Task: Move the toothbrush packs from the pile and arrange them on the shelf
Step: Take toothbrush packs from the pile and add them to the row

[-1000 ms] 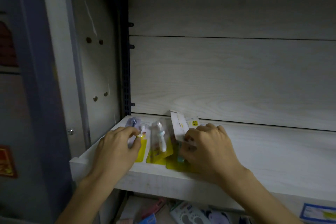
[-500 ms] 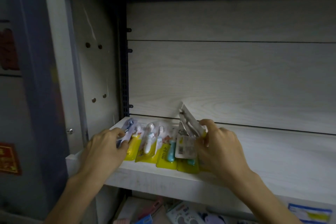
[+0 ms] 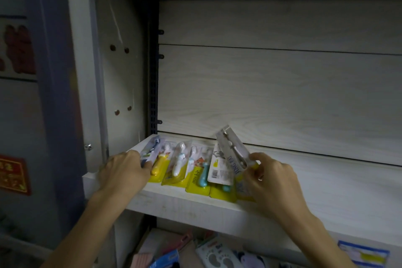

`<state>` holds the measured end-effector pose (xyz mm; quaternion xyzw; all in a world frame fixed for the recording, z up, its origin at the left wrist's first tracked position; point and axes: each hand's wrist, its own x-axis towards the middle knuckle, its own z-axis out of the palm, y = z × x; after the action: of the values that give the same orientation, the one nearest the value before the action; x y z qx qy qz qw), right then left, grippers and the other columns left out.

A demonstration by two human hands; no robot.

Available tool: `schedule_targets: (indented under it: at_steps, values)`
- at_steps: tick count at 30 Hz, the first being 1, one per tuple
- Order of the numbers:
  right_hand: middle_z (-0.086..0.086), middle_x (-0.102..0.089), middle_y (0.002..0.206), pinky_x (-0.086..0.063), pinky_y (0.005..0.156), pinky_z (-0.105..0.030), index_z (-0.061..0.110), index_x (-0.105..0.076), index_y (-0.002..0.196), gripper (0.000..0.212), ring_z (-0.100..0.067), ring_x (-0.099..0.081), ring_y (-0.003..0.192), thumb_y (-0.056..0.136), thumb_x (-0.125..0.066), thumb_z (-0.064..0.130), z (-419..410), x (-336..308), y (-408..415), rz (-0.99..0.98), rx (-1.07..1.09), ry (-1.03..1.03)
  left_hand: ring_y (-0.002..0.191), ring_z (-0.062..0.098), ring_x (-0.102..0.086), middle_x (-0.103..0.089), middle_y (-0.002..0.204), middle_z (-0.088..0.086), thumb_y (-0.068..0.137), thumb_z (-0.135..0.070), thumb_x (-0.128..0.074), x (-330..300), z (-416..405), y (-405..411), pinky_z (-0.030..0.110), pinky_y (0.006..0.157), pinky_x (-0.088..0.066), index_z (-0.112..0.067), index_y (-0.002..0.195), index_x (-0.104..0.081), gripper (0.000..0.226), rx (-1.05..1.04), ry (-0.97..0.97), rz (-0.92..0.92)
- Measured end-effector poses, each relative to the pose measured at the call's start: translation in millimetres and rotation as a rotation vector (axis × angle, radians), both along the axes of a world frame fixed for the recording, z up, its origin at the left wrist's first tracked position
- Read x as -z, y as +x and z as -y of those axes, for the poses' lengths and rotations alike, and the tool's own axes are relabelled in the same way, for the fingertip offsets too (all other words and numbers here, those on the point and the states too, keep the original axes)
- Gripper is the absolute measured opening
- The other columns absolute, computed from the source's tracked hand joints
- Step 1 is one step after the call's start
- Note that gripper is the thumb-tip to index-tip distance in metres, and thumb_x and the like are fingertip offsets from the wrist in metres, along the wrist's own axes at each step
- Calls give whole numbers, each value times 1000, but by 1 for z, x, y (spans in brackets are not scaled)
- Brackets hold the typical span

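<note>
Several yellow-backed toothbrush packs (image 3: 180, 167) lie side by side in a row at the left end of the white shelf (image 3: 326, 183). My left hand (image 3: 124, 169) rests on the leftmost bluish pack (image 3: 151, 148), with its fingers curled over that pack's lower edge. My right hand (image 3: 269, 178) pinches a pack (image 3: 232, 152) that is tilted up off the shelf, showing its pale back. Another pack (image 3: 219, 165) with a barcode leans beside it, at the right end of the row.
The shelf's left side wall (image 3: 121, 85) and the wood-grain back panel (image 3: 272, 98) close in the space. To the right the shelf board runs on. Below the shelf, assorted packaged goods (image 3: 217, 257) fill a lower level. A blue price label (image 3: 363, 254) sticks to the shelf's front edge.
The packs went from a bunched stack to a spread row. My left hand slid leftward onto the end pack. My right hand lifted one pack and tilted it up.
</note>
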<state>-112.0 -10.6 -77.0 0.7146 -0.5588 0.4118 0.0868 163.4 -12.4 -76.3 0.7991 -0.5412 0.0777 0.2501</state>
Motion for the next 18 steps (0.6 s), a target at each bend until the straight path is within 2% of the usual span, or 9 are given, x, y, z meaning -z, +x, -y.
schedule_targets:
  at_steps: [4, 6, 8, 11, 14, 18]
  values:
    - [-5, -71, 81, -38, 64, -34, 22, -66, 112, 28, -31, -61, 80, 85, -57, 24, -1, -4, 7, 2, 43, 3, 106, 30, -58, -63, 115, 11, 94, -36, -46, -8, -1, 0, 31, 77, -42, -14, 110, -58, 29, 14, 30, 2]
    - [-5, -72, 83, -45, 66, -36, 22, -67, 109, 25, -30, -62, 80, 87, -58, 27, -2, -5, 12, 24, 62, 11, 108, 33, -57, -61, 117, 15, 94, -30, -45, -9, -3, 3, 32, 78, -42, -11, 110, -55, 27, 34, 8, -23]
    - [-5, -73, 88, -49, 70, -37, 22, -68, 108, 26, -29, -64, 83, 89, -58, 36, -2, -6, 19, 50, 84, 19, 107, 36, -57, -61, 116, 18, 94, -26, -45, -9, -5, 6, 34, 78, -43, -8, 109, -52, 25, 63, -18, -50]
    - [-3, -73, 91, -47, 67, -34, 25, -65, 109, 35, -28, -64, 87, 87, -58, 51, -2, -8, 28, 78, 134, 39, 107, 38, -56, -61, 116, 20, 94, -24, -45, -9, -7, 14, 36, 79, -43, -6, 108, -51, 23, 112, -50, -73]
    - [-2, -72, 92, -43, 63, -32, 25, -63, 110, 37, -28, -63, 89, 85, -61, 51, -1, -12, 33, 121, 192, 114, 106, 38, -57, -61, 115, 20, 96, -23, -43, -8, -9, 17, 37, 78, -42, -6, 111, -51, 23, 156, -103, -90]
    - [-5, -71, 94, -45, 66, -33, 20, -64, 109, 41, -29, -62, 93, 82, -65, 50, -1, -18, 35, 168, 238, 226, 101, 39, -59, -63, 112, 22, 96, -24, -48, -9, -13, 17, 37, 75, -41, -6, 111, -50, 23, 229, -205, -181]
